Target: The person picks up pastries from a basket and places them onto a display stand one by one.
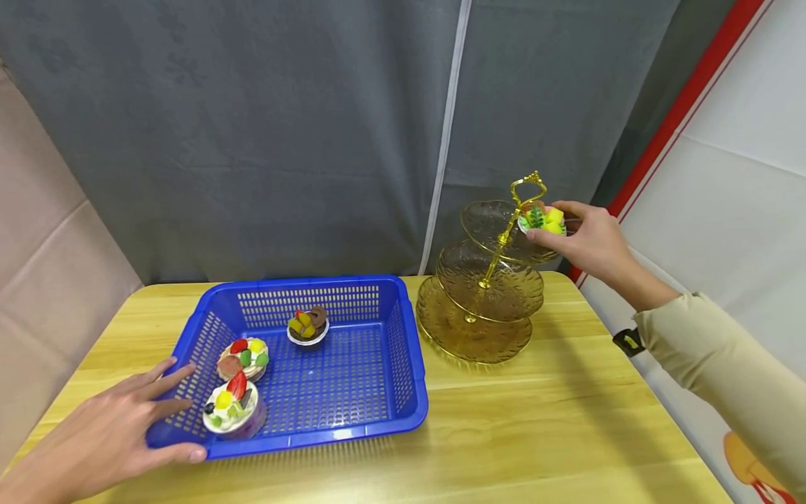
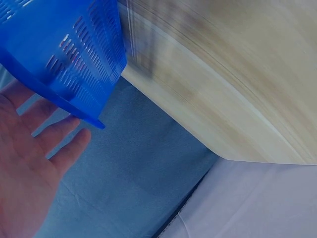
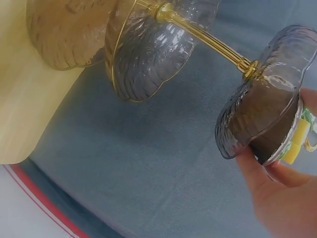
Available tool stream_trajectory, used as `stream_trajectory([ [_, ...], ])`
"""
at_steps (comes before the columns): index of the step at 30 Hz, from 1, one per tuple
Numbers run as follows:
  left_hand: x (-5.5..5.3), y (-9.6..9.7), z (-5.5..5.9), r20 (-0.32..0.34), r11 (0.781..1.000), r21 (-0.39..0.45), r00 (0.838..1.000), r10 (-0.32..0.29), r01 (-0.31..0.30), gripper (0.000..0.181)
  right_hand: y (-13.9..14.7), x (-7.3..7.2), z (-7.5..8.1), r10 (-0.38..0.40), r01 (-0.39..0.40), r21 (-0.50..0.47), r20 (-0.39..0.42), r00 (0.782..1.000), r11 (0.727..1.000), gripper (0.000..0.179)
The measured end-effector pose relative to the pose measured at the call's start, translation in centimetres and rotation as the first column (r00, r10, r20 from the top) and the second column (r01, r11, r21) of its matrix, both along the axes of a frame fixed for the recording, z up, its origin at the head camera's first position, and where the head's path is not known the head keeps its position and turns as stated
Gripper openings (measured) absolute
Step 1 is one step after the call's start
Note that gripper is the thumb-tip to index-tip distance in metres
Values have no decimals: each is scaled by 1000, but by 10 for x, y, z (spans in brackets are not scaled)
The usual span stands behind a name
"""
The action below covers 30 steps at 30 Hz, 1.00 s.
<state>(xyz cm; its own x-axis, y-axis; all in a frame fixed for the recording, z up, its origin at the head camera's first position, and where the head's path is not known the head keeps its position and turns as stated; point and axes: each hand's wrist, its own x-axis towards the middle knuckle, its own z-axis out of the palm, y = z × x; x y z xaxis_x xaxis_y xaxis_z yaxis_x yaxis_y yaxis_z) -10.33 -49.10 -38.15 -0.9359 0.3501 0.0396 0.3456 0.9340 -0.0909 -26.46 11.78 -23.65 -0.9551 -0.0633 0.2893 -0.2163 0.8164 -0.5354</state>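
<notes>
Head view: right hand up at the right side of a three-tier gold stand, pinching a dessert cup between thumb and fingers. Cup just left of the palm, at the fingertips, over the right part of the top tier, with the crown-shaped gold handle just beyond it to the left. Toppings face up: yellow cubes, green leaf. Far across the tabletop, left hand with fingers spread, thumb along the near rim of a blue basket, at its near left corner. Inside the basket, three more cups: two bunched near the left hand, one toward the back wall. Right hand clearly the nearer to the stand; left hand nearer to the basket.

Left wrist view: left hand again spread, fingers nearly straight, tips at the basket rim; no grip on any cup. Index tip hidden behind the blue plastic.

Right wrist view: stand lying sideways in this camera. Pinched cup with brown body toward the clear top tier, partly seen through it; cup axis roughly parallel to the gold post, hence near upright. Key relation, by judgement: cup base to plate surface. Touching or just above: cannot tell.
</notes>
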Motion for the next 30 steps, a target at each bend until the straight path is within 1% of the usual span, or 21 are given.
stream_trajectory([
  [4,0,0,0,-16,1000,12,1000,-16,16,77,0,-1,-1,7,-7,-7,13,1000,1000,82],
  [8,0,-1,-1,-11,1000,14,1000,-16,16,77,-1,-1,0,24,-24,-3,10,1000,1000,82],
  [11,0,-1,-1,-34,999,22,999,-33,33,77,-1,-1,2,39,-39,20,-5,999,999,81],
  [15,-1,0,-1,-75,998,26,996,-54,56,78,-2,0,8,54,-54,38,-9,998,998,87],
  [18,-1,0,-1,-76,998,18,995,-58,59,78,-3,2,16,62,-62,-1,-18,998,998,92],
  [21,-2,0,-1,-75,998,18,995,-63,65,78,-6,4,25,74,-76,-51,-57,996,996,92],
  [23,-2,0,0,-75,997,23,995,-65,67,78,-11,6,31,98,-106,-97,-88,991,990,91],
  [26,-2,-1,0,-89,996,38,993,-73,76,77,-23,8,40,162,-179,-147,-118,980,973,90],
  [28,-2,-1,0,-95,996,45,993,-77,81,76,-32,8,44,223,-245,-178,-133,966,953,91],
  [30,-2,-1,-1,-97,995,48,992,-79,84,76,-42,9,46,280,-305,-183,-147,949,935,93],
])
